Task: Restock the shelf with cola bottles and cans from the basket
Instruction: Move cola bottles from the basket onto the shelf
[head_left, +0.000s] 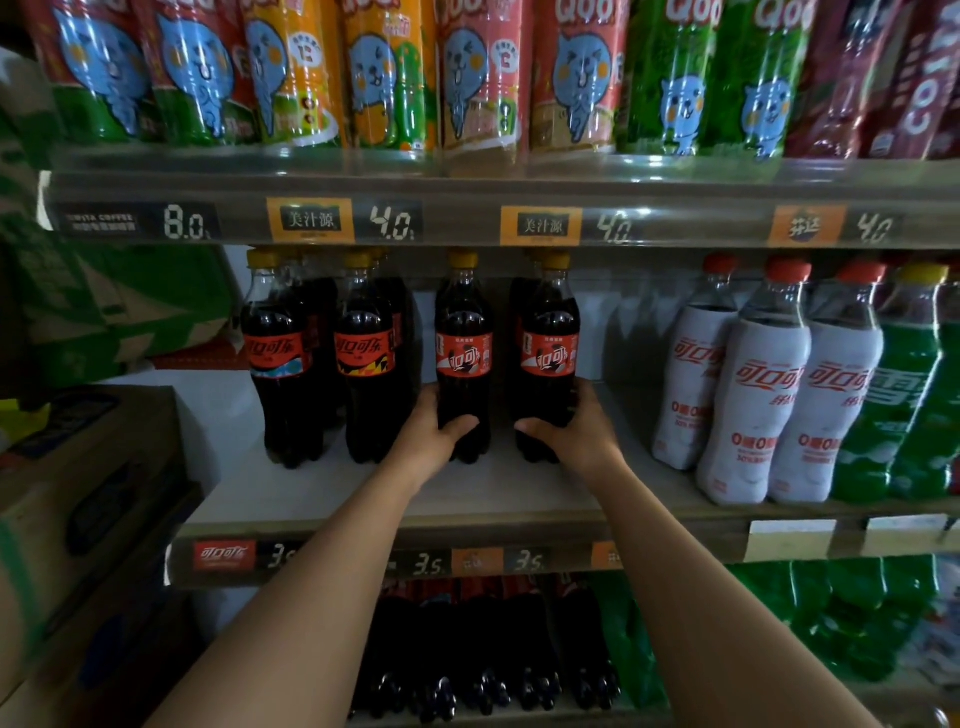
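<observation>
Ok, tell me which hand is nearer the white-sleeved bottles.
Right. The right hand grips a cola bottle left of the white-sleeved bottles; the left hand grips the next cola bottle, farther left.

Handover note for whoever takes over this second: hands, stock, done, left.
Hands: left hand grips the left bottle low down; right hand grips the right bottle the same way.
Stock: both bottles stand upright on the middle shelf, right of two cola rows. Bare shelf lies between the right bottle and the white bottles. Basket out of view; no cans seen.
Done: these two look placed.
Left: let go, then probably fill the gap from the basket.
</observation>
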